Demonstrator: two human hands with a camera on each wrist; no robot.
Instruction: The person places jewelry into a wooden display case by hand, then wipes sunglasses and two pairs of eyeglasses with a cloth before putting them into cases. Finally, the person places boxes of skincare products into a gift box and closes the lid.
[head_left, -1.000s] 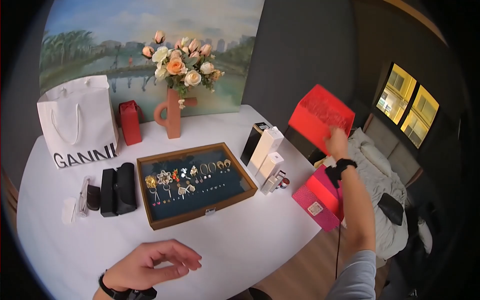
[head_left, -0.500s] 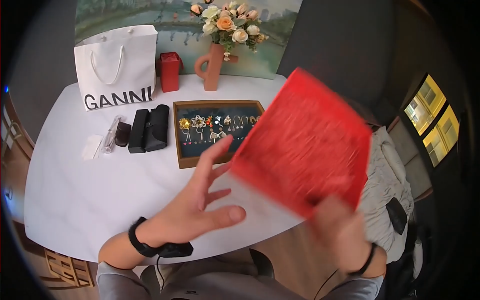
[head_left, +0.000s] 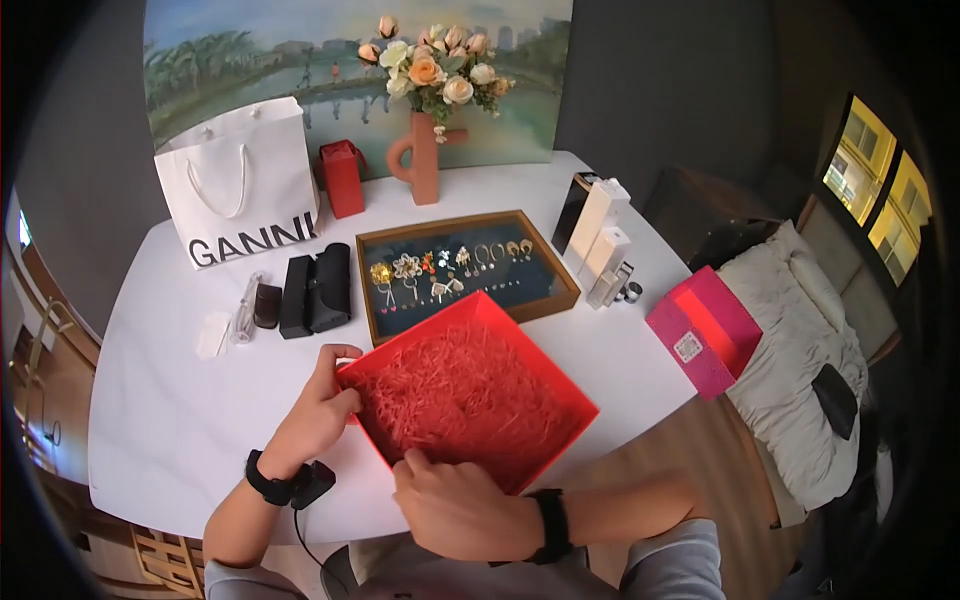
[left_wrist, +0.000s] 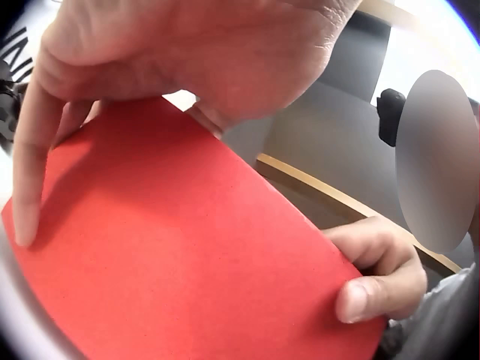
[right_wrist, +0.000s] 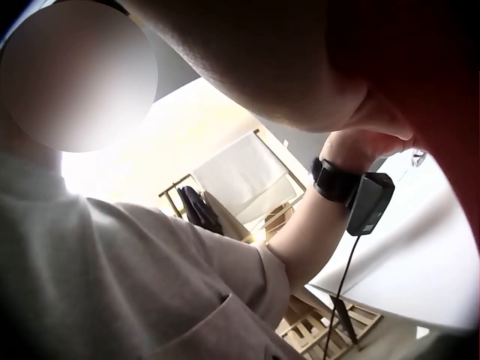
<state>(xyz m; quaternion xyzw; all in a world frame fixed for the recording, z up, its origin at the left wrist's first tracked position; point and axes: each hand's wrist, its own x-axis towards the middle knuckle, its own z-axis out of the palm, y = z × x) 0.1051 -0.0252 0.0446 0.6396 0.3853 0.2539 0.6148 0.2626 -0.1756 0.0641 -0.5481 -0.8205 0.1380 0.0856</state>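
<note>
A square red box (head_left: 540, 362) lined with shredded red paper (head_left: 460, 385) is held tilted over the table's near side, its open top facing up. At the box's left corner, my left hand (head_left: 322, 418) grips the wall with the thumb near the rim. My right hand (head_left: 462, 508) holds the near edge, fingers curled over the rim. In the left wrist view, the right thumb lies against the outer side of the box, and a left finger stretches along that same surface. Behind the box stands a wooden-framed jewelry display case (head_left: 470, 245), its near edge partly hidden.
White boxes (head_left: 604, 225) and a small bottle (head_left: 606, 290) stand right of the case. A magenta box (head_left: 715, 335) sits by the table's right edge. At left are black cases (head_left: 318, 290), clear glasses (head_left: 245, 308) and a paper bag (head_left: 240, 185); a flower vase (head_left: 424, 165) stands behind.
The right hand has brought the red box from above the magenta box at right to the near middle. My left hand, empty before, has taken hold of the box's left corner.
</note>
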